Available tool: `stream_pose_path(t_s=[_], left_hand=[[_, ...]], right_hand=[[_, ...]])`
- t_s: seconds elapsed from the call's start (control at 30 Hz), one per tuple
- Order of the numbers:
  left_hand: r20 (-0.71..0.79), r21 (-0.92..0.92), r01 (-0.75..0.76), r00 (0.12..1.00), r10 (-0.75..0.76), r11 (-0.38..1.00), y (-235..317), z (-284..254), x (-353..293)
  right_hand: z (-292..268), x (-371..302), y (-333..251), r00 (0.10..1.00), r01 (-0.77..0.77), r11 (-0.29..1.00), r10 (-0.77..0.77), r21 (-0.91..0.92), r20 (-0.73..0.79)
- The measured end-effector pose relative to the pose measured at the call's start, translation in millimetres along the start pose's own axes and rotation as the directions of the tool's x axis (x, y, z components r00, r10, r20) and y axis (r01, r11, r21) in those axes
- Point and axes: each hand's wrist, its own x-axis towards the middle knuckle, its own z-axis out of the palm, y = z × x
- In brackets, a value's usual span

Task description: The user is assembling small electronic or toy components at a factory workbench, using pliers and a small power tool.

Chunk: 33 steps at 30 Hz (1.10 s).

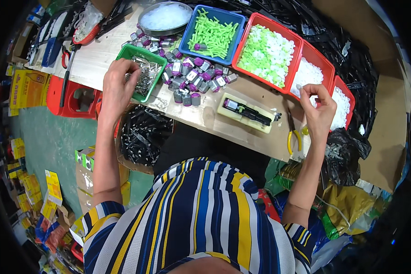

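Note:
My left hand [118,82] is at the left rim of a green bin [129,51] of thin metal pins [146,75]. Its thumb and fingers are bent together over the pins; whatever lies between them is too small to make out. My right hand [320,109] is raised before the red bins of white parts, its fingertips pinched on what looks like a small white plastic piece [299,86]. Between the hands, a cream block-shaped fixture [228,115] cradles a black elongated assembly [251,113] with a purple-and-grey end.
Several purple-and-grey pieces [196,80] lie heaped behind the fixture. A blue bin [183,45] holds green sticks; a red bin [236,57] holds green and white parts. Yellow-handled pliers [289,141] rest near my right forearm. A metal bowl [165,32] stands at the back.

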Motion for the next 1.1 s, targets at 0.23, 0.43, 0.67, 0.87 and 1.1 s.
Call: stream_pose_path(t_s=[0.23, 0.43, 0.67, 0.87, 1.1], left_hand=[[0.21, -0.58, 0.163, 0.977, -0.047, 0.798, 101, 29, -22], [0.257, -0.689, 0.175, 0.966, 0.011, 0.703, 145, 66, -29], [0.25, -0.698, 0.162, 0.968, 0.025, 0.698, 145, 71, -29], [0.262, -0.692, 0.179, 0.965, 0.012, 0.699, 145, 72, -30], [0.289, -0.695, 0.204, 0.957, 0.008, 0.69, 143, 72, -30]], right_hand=[[44, -33, -45, 0.999, 0.022, 0.946, -0.033, 0.324, 0.029], [66, -54, -63, 0.996, 0.004, 0.886, -0.043, 0.464, 0.073], [70, -58, -64, 0.997, 0.028, 0.884, -0.059, 0.466, 0.053], [73, -58, -58, 0.991, 0.106, 0.918, -0.128, 0.383, 0.031], [73, -56, -60, 0.965, 0.254, 0.938, -0.262, 0.234, 0.001]])
